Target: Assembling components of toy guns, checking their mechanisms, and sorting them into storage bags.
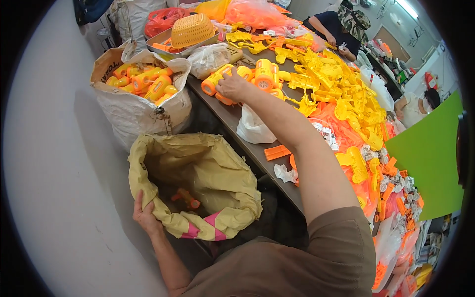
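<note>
My left hand (145, 215) grips the rolled rim of a pale yellow sack (217, 153), its fingers folded over the left side of the edge. One orange-and-clear plastic piece (187, 199) lies at the bottom of that sack. Across the table's left part reaches my right arm, and my right hand (233, 86) is closed on a yellow-and-orange plastic toy (215, 79); the hand partly covers it. Similar toys, one a yellow body with round orange end (265, 75), sit just right of the hand.
A white sack (143, 119) full of yellow-and-orange toys stands at the left. Yellow parts (321, 79) heap along the table (225, 111). A yellow basket (192, 30) rests on a tray at the back. A co-worker (341, 29) works at the far side. A green panel (425, 158) stands right.
</note>
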Demonstrator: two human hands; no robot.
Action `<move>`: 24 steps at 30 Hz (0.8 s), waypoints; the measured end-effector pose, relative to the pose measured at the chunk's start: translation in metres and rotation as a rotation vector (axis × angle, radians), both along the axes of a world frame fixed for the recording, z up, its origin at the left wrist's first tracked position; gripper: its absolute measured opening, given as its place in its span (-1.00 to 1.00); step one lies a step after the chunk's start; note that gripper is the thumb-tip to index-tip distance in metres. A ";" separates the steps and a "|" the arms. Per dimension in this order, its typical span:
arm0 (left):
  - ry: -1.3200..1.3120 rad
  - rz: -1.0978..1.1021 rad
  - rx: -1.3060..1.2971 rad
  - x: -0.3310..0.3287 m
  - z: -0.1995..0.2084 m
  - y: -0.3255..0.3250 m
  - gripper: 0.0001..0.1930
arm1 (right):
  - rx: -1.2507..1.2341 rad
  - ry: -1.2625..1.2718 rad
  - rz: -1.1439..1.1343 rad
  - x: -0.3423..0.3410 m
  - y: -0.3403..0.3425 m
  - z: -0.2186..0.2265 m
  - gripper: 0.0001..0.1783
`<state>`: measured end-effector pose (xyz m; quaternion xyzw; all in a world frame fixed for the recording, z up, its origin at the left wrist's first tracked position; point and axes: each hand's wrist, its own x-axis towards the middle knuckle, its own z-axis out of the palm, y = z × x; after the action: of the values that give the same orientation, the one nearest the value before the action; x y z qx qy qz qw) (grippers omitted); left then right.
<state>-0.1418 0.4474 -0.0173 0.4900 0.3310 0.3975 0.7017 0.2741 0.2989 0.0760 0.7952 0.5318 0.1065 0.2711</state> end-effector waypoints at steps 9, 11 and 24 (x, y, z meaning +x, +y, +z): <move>-0.029 0.013 -0.034 -0.002 0.003 -0.001 -0.43 | 0.766 0.299 0.347 -0.070 -0.038 0.107 -0.37; -0.039 0.001 -0.038 0.001 0.000 0.000 -0.43 | 0.808 0.676 0.429 -0.116 -0.032 0.096 -0.27; -0.045 -0.003 -0.036 0.000 0.010 -0.003 -0.42 | 0.819 0.345 -0.955 0.044 -0.082 0.012 -0.16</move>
<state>-0.1421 0.4443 -0.0075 0.4687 0.3213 0.4014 0.7183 0.3185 0.2168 0.0876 0.9887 0.0720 0.0393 -0.1256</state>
